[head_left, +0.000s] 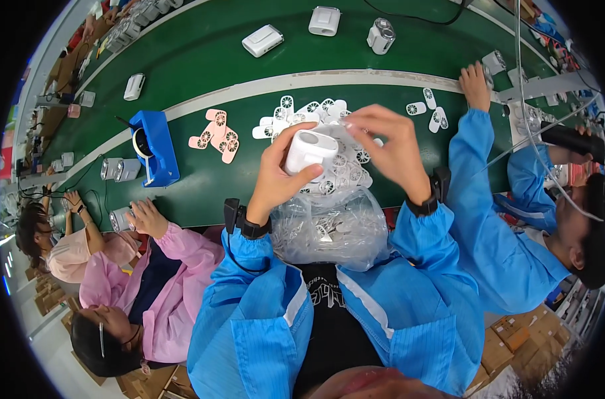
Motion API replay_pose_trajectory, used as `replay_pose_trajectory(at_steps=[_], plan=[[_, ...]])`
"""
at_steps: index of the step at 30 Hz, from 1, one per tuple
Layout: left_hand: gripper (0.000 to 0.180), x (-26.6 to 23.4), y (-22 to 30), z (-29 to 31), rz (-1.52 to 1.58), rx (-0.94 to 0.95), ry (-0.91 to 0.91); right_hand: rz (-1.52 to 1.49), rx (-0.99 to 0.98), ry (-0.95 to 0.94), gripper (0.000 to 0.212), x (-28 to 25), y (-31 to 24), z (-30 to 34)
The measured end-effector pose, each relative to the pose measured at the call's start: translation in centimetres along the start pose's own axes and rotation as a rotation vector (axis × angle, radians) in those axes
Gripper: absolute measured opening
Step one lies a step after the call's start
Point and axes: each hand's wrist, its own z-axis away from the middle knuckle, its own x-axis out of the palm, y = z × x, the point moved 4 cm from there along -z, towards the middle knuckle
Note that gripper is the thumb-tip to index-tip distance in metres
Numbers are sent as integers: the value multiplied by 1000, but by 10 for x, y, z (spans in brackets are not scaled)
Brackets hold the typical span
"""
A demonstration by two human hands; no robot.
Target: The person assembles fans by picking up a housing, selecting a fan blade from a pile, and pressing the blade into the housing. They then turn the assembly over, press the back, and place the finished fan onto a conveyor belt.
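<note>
At frame centre, the left hand grips a white casing while the right hand, its hold unclear, hovers close beside it, seemingly a two-handed handling step calling next for steady support.

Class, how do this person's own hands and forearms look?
The left hand and right hand are gloveless. Bright blue, wrinkled sleeves reach the wrists. Each wrist wears a black strap with a small black box; a thin dark cable runs along the left sleeve.
</note>
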Motion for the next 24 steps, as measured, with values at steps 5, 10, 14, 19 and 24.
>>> replay_pose_trajectory(at_steps=[5,10,14,19,24], plan=[[74,-2,6,-3,8,2,20,-156,-3,-139,26,12,-20,7],[79,-5,10,0,-139,36,-22,-178,-14,-89,29,18,-18,14],[85,-3,11,-2,-177,117,-31,-190,-48,-65,32,14,-33,11],[92,0,12,3,-126,159,-37,-215,-38,-98,33,19,-35,15],[83,0,4,12,-157,239,-35,-255,-30,-200,35,15,-32,17]])
